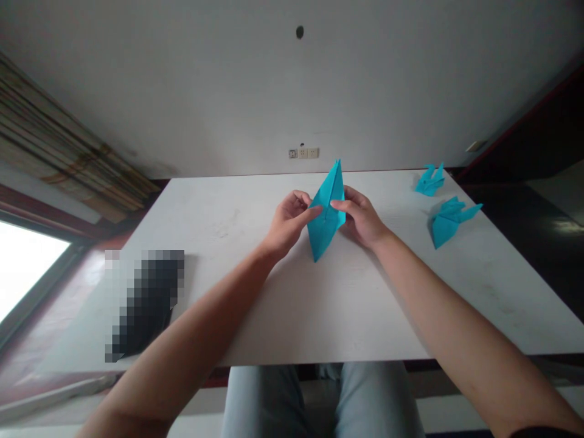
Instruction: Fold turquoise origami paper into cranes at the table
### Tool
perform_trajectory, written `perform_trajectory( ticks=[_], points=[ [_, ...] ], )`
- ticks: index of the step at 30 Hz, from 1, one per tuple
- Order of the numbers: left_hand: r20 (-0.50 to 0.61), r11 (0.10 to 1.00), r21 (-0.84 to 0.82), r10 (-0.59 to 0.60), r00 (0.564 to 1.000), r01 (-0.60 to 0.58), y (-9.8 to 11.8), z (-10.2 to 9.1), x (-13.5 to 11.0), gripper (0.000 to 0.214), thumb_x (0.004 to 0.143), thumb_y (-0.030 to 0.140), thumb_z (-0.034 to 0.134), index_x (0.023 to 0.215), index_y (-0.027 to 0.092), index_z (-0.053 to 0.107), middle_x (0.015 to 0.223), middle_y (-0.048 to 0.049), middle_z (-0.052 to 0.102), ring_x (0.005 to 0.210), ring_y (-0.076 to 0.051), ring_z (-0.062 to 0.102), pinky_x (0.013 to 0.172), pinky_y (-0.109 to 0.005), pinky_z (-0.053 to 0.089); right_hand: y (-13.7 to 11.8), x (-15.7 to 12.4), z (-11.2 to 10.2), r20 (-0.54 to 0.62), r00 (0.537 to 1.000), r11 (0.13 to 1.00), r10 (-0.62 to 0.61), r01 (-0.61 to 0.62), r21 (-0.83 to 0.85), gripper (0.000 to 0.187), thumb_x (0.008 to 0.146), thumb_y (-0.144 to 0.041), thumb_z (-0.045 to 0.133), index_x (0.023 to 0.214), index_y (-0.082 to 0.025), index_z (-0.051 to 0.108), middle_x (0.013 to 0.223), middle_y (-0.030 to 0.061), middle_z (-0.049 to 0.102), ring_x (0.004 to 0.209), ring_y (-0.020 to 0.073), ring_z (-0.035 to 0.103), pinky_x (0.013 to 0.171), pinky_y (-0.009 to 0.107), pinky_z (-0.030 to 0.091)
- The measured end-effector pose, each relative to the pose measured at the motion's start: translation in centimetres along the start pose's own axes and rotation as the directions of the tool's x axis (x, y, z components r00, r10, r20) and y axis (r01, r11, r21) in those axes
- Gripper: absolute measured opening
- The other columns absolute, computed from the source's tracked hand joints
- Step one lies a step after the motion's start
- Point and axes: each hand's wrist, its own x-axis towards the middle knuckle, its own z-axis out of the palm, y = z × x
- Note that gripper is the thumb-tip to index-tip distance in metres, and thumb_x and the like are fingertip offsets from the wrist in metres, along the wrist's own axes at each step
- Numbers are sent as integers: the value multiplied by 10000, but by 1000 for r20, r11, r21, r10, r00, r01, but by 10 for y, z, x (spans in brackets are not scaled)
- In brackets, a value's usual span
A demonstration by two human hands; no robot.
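Note:
Between my two hands is a sheet of blue origami paper, folded into a long diamond with a split upper point. It is held up above the white table, tilted so that the top leans right. My left hand pinches its left edge, thumb on the front face and fingers partly behind. On the opposite edge, my right hand grips it the same way, with the thumb pressed near the centre crease. The fingertips behind the paper are hidden.
Two finished-looking blue paper cranes, a nearer one and a farther one, stand on the right of the white table. A dark, pixelated object lies at the left. Behind the table rises a wall with sockets.

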Motion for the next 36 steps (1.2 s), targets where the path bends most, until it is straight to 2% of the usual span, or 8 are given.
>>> perform_trajectory(
  ticks=[6, 12, 18, 22, 25, 30, 33, 36],
  points=[
    [-125, 997, 68, 51, 991, -43, -2, -2, 2, 630, 674, 511, 1131, 917, 221, 627, 957, 18, 658, 820, -116, 644, 737, -242, 520, 4, 2, -5, 28, 999, 998, -21, 22, -62, 406, 768, -480, 981, 901, -291, 647, 797, -53, 627, 694, 146, 524, 610, 294, 429],
    [-249, 990, 140, 57, 967, -23, -6, -10, 4, 565, 741, 475, 1104, 1011, 228, 673, 1008, -7, 731, 766, -129, 706, 686, -261, 542, 3, 4, -4, 80, 997, 986, -22, 34, -160, 496, 767, -559, 1007, 914, -279, 625, 750, -65, 586, 637, 126, 426, 540, 285, 337],
    [-312, 987, 153, 92, 946, -46, -8, -12, 6, 561, 716, 456, 1112, 1043, 224, 720, 1158, -52, 802, 931, -178, 802, 807, -278, 618, 8, 6, -9, 99, 994, 968, 42, -16, -252, 508, 891, -694, 930, 933, -272, 648, 639, -75, 537, 547, 127, 415, 484, 289, 279],
    [-302, 986, 155, 114, 946, -70, -9, -11, 7, 544, 722, 435, 1105, 1056, 225, 731, 1144, -53, 804, 977, -188, 805, 875, -296, 641, 11, 8, -10, 26, 997, 962, -66, 70, -263, 596, 880, -795, 907, 996, -289, 615, 673, -80, 590, 549, 125, 430, 486, 278, 294],
    [-297, 983, 165, 123, 947, -76, -11, -11, 7, 491, 762, 420, 1073, 1055, 225, 730, 1144, -52, 794, 974, -182, 795, 850, -287, 630, 9, 7, -8, -12, 993, 963, -119, 112, -244, 637, 865, -804, 926, 1103, -305, 608, 725, -85, 611, 601, 131, 485, 505, 266, 331],
    [-334, 996, 71, 72, 940, -51, -12, -15, 9, 419, 813, 398, 1032, 987, 226, 692, 1065, -30, 754, 871, -136, 728, 710, -228, 567, 9, 2, -2, 110, 993, 991, -44, 57, -119, 791, 788, -722, 1028, 1293, -347, 548, 822, -96, 715, 671, 136, 591, 576, 252, 450],
    [-291, 999, -31, -48, 956, 41, -13, -15, 10, 410, 840, 395, 1015, 1014, 242, 677, 999, -13, 742, 804, -129, 683, 681, -227, 570, 11, 2, 0, 180, 983, 996, -44, 58, -74, 758, 767, -648, 1066, 1257, -335, 579, 866, -74, 770, 755, 157, 685, 692, 285, 558],
    [-215, 991, -53, -134, 967, 125, -12, -12, 8, 395, 878, 445, 983, 1051, 245, 690, 989, -18, 758, 803, -146, 693, 695, -244, 581, 10, 4, 0, 154, 985, 992, -73, 88, -92, 694, 728, -648, 1081, 1117, -295, 627, 930, -25, 801, 875, 192, 745, 794, 327, 612]
  ],
)
